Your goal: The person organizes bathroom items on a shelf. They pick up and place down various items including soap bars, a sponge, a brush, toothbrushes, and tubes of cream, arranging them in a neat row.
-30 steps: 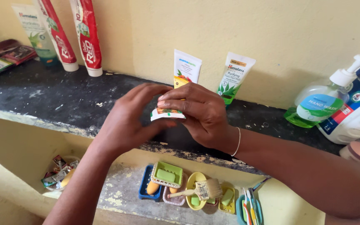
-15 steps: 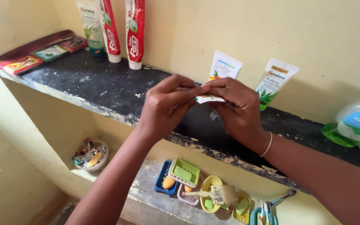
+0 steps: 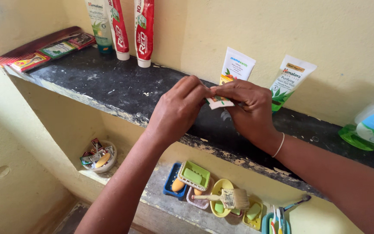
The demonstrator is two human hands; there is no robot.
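Both hands meet over the black stone shelf [image 3: 109, 86]. My left hand [image 3: 178, 108] and my right hand [image 3: 249, 108] pinch a small white sachet [image 3: 219, 102] with orange and green print between their fingertips. The sachet is held just above the shelf, in front of a white tube with an orange band [image 3: 234, 67] that stands against the yellow wall. A thin white bangle sits on my right wrist.
A white and green tube [image 3: 291, 78] leans on the wall to the right, two red toothpaste tubes [image 3: 141, 30] and a green tube stand at the back left, flat sachets [image 3: 44, 52] lie far left. A hand-wash bottle [image 3: 371, 128] is at right. Below: soap dishes [image 3: 191, 177], a brush [image 3: 228, 198], a bowl [image 3: 98, 158].
The view has swung right and slightly up, bringing the left end of the shelf into sight. Both hands keep hold of the sachet, fingertips shifting along its edge.
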